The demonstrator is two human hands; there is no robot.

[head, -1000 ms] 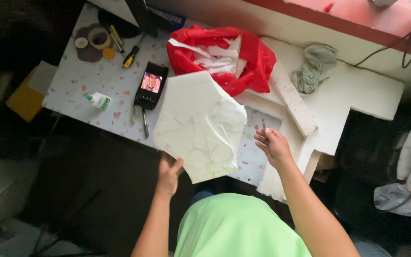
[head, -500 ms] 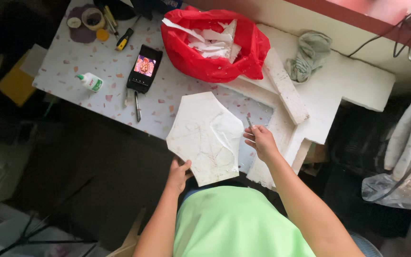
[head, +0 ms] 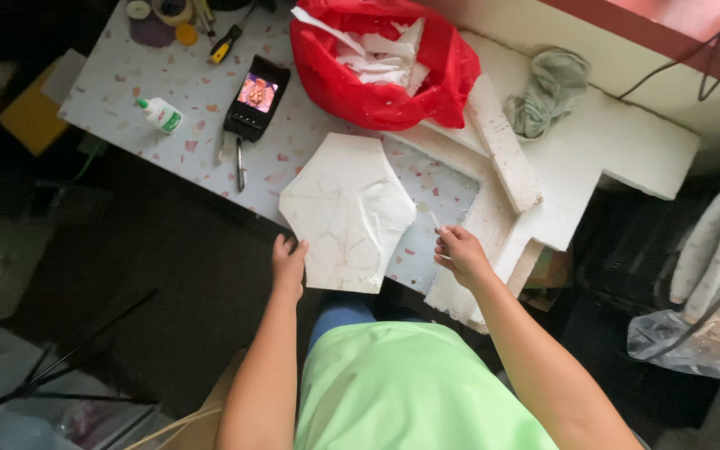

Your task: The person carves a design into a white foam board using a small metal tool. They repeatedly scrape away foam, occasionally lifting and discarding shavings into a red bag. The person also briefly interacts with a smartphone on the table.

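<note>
A speckled table [head: 168,83] bears a white foam slab [head: 627,142], with a red bag [head: 393,75] of white scraps above a white sheet [head: 345,212] that lies at the near edge. The left hand [head: 287,262] rests loosely curled against the sheet's lower left edge. The right hand [head: 462,254] pinches a thin small stick [head: 434,221] just beside the sheet. A phone [head: 256,96] and glue bottle [head: 160,114] lie farther left.
</note>
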